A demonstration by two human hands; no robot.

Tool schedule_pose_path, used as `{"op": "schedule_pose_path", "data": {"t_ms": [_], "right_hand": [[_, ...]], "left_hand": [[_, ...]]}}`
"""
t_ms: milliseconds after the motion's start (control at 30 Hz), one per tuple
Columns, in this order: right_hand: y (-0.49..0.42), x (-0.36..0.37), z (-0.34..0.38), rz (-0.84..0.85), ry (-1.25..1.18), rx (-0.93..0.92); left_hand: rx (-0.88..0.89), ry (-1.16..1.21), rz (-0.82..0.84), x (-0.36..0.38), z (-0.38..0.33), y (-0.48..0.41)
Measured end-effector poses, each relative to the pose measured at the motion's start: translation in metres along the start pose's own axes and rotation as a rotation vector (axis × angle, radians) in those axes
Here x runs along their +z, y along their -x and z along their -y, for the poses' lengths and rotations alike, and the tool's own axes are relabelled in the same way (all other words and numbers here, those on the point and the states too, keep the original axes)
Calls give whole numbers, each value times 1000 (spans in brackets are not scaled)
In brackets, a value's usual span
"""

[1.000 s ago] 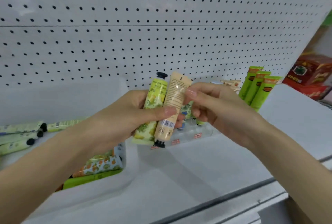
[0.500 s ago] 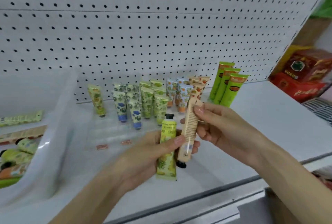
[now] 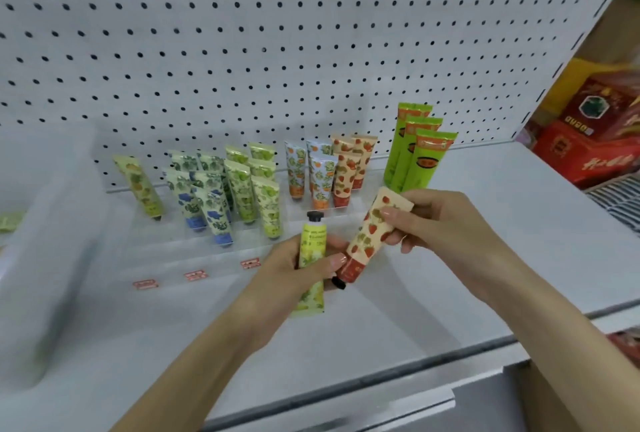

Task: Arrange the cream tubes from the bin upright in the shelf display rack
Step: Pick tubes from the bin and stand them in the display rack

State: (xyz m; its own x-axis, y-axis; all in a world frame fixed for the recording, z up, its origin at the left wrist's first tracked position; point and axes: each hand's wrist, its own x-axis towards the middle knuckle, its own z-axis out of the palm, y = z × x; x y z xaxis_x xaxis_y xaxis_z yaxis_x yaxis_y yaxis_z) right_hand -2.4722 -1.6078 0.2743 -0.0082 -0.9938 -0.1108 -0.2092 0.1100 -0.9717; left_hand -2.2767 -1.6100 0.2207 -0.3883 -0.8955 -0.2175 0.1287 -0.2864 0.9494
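My left hand (image 3: 294,275) grips a yellow-green tube (image 3: 312,244) with its black cap pointing up. My right hand (image 3: 436,223) pinches the crimped top of a cream tube printed with strawberries (image 3: 372,234), cap down and tilted; its lower end touches my left fingers. Behind them, the clear stepped display rack (image 3: 173,251) holds several tubes standing cap down: a yellow one (image 3: 140,185) at the left, blue-flowered ones (image 3: 204,203), green ones (image 3: 252,185), orange ones (image 3: 311,172) and strawberry ones (image 3: 349,165). The white bin (image 3: 41,258) blurs at the far left.
Three tall green tubes (image 3: 415,154) stand right of the rack against the white pegboard (image 3: 277,50). Red boxes (image 3: 588,133) fill the neighbouring shelf at the right. The white shelf's front edge (image 3: 346,393) runs below my forearms. Small red price tags (image 3: 195,275) line the rack's front.
The view swung right from the bin to the rack. Both hands came down in front of the rack, and the strawberry tube turned so its printed face shows.
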Motion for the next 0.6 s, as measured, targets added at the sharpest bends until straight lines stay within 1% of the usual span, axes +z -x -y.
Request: {"op": "schedule_pose_path", "data": {"t_ms": [67, 133, 333, 400, 467, 533, 600], "right_hand": [[-5, -4, 0, -88, -7, -28], [-11, -9, 1, -160, 45, -83], [-24, -11, 12, -280, 342, -286], [-26, -9, 22, -274, 468, -321], [-31, -10, 39, -235, 680, -323], [-37, -13, 60, -172, 927, -300], [-43, -15, 82, -85, 1092, -272]], "left_hand": [[30, 26, -50, -3, 6, -1], [35, 64, -77, -7, 13, 0], [33, 64, -132, -15, 30, 5], [26, 105, -140, -18, 30, 5], [21, 157, -134, -20, 29, 6], [20, 180, -127, -20, 29, 6], [23, 180, -127, -19, 30, 5]]}}
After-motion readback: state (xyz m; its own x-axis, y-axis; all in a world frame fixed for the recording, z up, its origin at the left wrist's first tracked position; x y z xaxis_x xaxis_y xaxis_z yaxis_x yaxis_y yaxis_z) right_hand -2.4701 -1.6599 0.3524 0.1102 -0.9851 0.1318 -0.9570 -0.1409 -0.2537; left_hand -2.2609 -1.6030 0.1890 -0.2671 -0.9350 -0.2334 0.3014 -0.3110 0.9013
